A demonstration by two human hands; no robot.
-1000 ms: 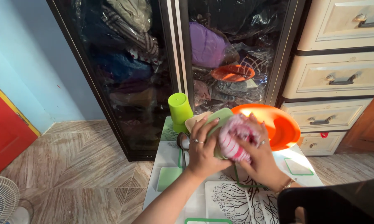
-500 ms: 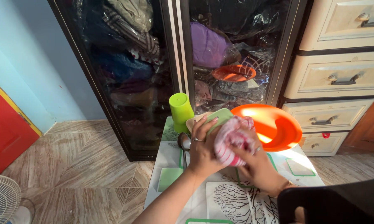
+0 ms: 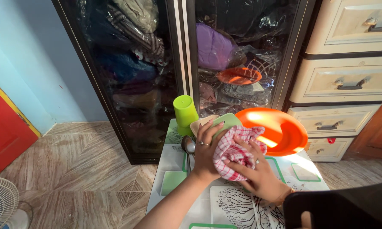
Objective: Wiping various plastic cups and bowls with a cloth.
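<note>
- Pale green dish [image 3: 225, 121]: held tilted above the table, its upper edge showing above a red-and-white checked cloth [image 3: 234, 152] that covers most of it.
- Left hand [image 3: 206, 150]: fingers closed round the dish's left edge, ring on one finger; a firm grip.
- Right hand [image 3: 258, 174]: fingers spread flat and pressed against the cloth, holding it to the dish.
- Orange bowl [image 3: 280, 131]: just behind and right of the hands, tilted; whether it touches the cloth cannot be told.
- Beige dish [image 3: 198, 124]: just behind the green one.
- Green cup [image 3: 184, 113]: upside down at the table's far edge.
- Spoon [image 3: 187, 146]: lying beside the left hand.
- Table [image 3: 174, 163]: white top with tree pattern and green squares.
- Glass-fronted cabinet [image 3: 178, 63] behind; cream drawers [image 3: 347, 78] to the right.
</note>
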